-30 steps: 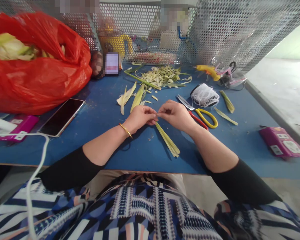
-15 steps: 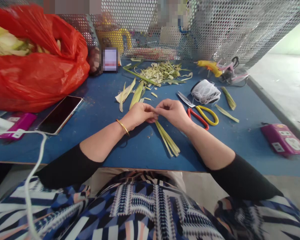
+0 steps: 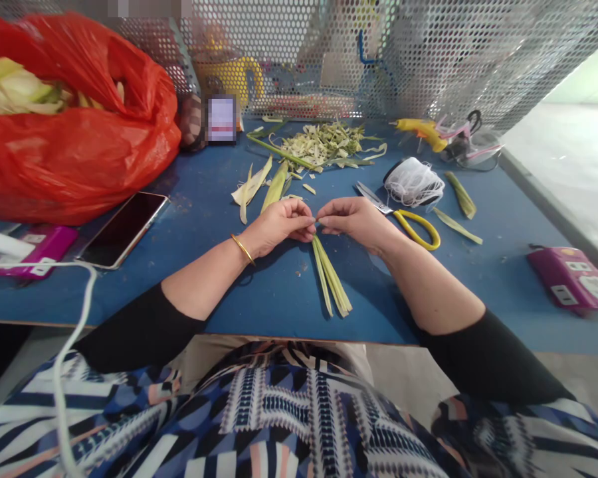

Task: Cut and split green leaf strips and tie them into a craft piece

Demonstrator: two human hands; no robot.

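A bundle of narrow green husk strips (image 3: 333, 282) hangs down from my left hand (image 3: 285, 227), which pinches its top end. My right hand (image 3: 353, 222) is closed beside it, its thumb and fingertips together close to my left fingertips; what they hold, if anything, is too small to tell. Scissors (image 3: 416, 229) with a yellow handle loop lie partly under my right hand, next to a spool of white thread (image 3: 414, 182). Pale husk pieces (image 3: 252, 189) lie beyond my left hand, and a heap of husk scraps (image 3: 323, 143) is further back.
On the left stand a red plastic bag (image 3: 80, 153) of husks and a phone (image 3: 124, 229). A white cable (image 3: 57, 378) hangs at the near left. A yellow glue gun (image 3: 421, 131) lies at the back right, a purple box (image 3: 575, 279) at the right. Perforated metal (image 3: 289, 60) borders the back.
My right hand has drawn slightly away from my left fingertips and now covers the scissors' red handle. The strips' lower ends have swung a little to the left.
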